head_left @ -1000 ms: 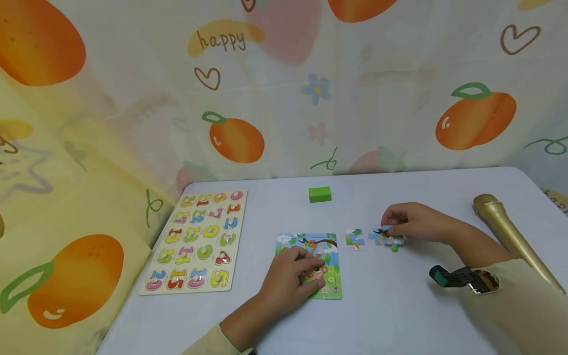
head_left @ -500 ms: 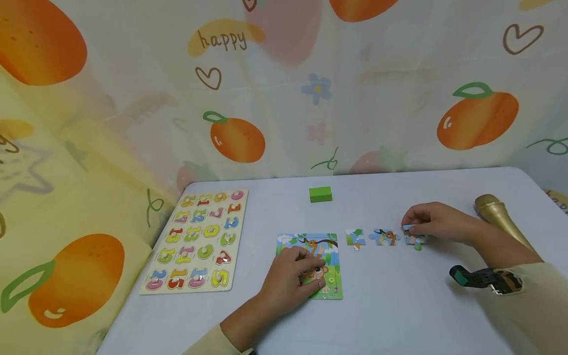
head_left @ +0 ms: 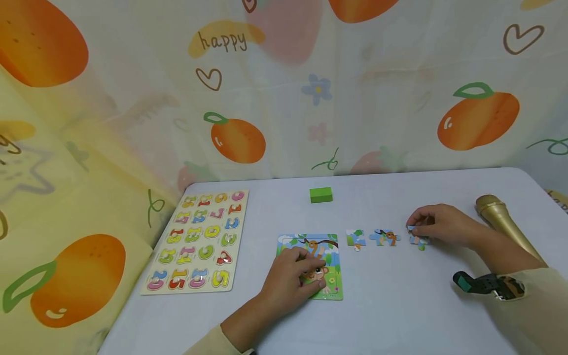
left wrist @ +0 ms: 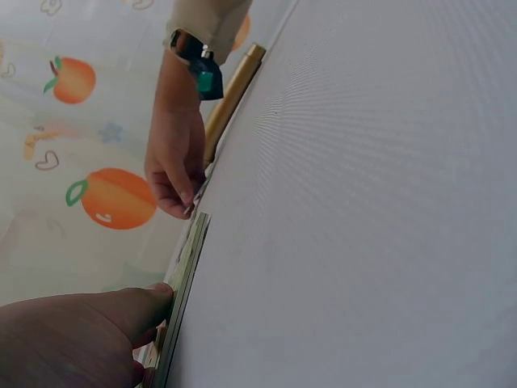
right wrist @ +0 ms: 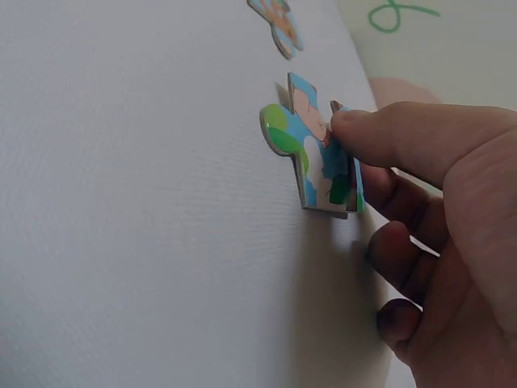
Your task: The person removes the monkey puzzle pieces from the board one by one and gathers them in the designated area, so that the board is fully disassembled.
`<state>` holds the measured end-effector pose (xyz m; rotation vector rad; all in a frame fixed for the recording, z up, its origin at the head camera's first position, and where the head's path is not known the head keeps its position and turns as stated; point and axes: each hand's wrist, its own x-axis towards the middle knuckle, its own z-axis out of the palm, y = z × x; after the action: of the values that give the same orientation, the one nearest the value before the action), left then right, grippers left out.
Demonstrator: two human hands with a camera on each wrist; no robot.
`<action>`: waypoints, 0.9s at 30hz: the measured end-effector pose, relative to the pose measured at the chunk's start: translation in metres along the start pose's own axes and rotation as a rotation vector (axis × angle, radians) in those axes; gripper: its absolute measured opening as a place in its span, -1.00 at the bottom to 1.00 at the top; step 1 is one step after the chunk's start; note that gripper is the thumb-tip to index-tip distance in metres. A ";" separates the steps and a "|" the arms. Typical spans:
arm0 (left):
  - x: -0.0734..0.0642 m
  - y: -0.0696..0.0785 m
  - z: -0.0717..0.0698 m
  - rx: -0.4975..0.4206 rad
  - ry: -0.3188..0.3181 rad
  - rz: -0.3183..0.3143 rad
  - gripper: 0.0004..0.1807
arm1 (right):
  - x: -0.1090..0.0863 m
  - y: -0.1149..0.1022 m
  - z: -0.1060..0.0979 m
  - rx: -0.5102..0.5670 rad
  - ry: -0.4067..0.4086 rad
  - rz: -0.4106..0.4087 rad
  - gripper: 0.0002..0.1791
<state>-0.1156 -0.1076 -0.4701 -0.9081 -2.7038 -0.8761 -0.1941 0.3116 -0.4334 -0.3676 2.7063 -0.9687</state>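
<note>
My left hand [head_left: 290, 278] rests on a picture jigsaw board [head_left: 334, 276], its fingers spread loosely over the animal picture. In the left wrist view, my thumb touches the edge-on board [left wrist: 187, 275]. My right hand [head_left: 448, 227] pinches a small jigsaw piece [right wrist: 354, 184] between thumb and fingers. Right against it is another piece [right wrist: 311, 153] with a green knob, partly overlapping the pinched one. Two more loose jigsaw pieces lie in a row to the left: one with an orange-brown animal [head_left: 385, 237] and a blue-green one [head_left: 354, 237] beside the board.
A number peg board [head_left: 195, 241] lies on the left of the white table [head_left: 377, 315]. Behind the jigsaw stands a green block [head_left: 321, 195]. A gold microphone [head_left: 506, 222] lies at the right, partly behind my right forearm. A fruit-print cloth [head_left: 284, 98] hangs behind.
My right hand has moved to the right with pieces, leaving the orange-brown animal piece apart on the table. Over the last half second it shifts only slightly. My left hand stays on the board.
</note>
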 end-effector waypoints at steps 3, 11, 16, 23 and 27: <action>0.000 0.000 0.000 0.001 0.004 0.008 -0.62 | -0.001 0.002 0.002 -0.007 0.023 -0.017 -0.80; 0.000 0.000 -0.001 0.019 0.006 0.019 -0.61 | -0.003 0.003 0.006 -0.033 0.088 -0.061 -0.81; -0.001 0.002 -0.003 0.027 -0.003 0.019 -0.59 | -0.003 0.003 0.007 -0.047 0.103 -0.061 -0.83; -0.002 0.004 -0.008 0.040 -0.035 -0.009 -0.56 | 0.000 -0.006 0.006 -0.029 0.106 -0.046 -0.82; -0.002 0.002 -0.013 0.027 -0.043 -0.015 -0.56 | 0.005 -0.020 0.010 0.027 0.075 -0.072 -0.81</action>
<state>-0.1132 -0.1144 -0.4592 -0.9125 -2.7558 -0.8305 -0.1926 0.2895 -0.4283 -0.4347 2.7615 -1.0576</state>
